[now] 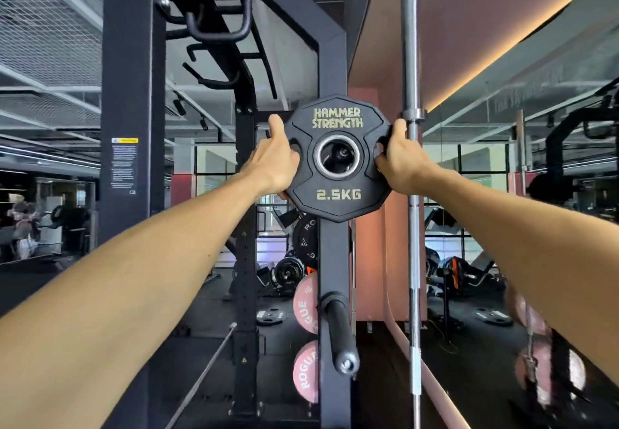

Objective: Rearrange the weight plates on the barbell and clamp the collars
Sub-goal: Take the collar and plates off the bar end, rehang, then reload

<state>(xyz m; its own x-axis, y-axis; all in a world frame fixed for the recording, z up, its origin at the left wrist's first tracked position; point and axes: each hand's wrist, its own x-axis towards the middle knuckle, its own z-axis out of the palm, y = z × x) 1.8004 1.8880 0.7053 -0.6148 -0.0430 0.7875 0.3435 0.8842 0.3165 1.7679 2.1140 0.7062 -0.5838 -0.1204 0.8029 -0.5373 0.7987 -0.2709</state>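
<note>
Both arms reach straight forward. The left hand [274, 157] and right hand [398, 160] each grasp a side of a black weight plate [338, 191] marked 2.5KG, fingers hooked through its grip holes, holding it upright in front of a dark rack post [333, 261]. A steel barbell [412, 227] stands upright just beside it. Pink plates [305, 304] sit low on the rack in a gym with mirrors.

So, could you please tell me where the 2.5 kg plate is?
Mid-frame in the head view, the 2.5 kg plate is gripped between both hands, against the rack post, left of the upright bar.
</note>
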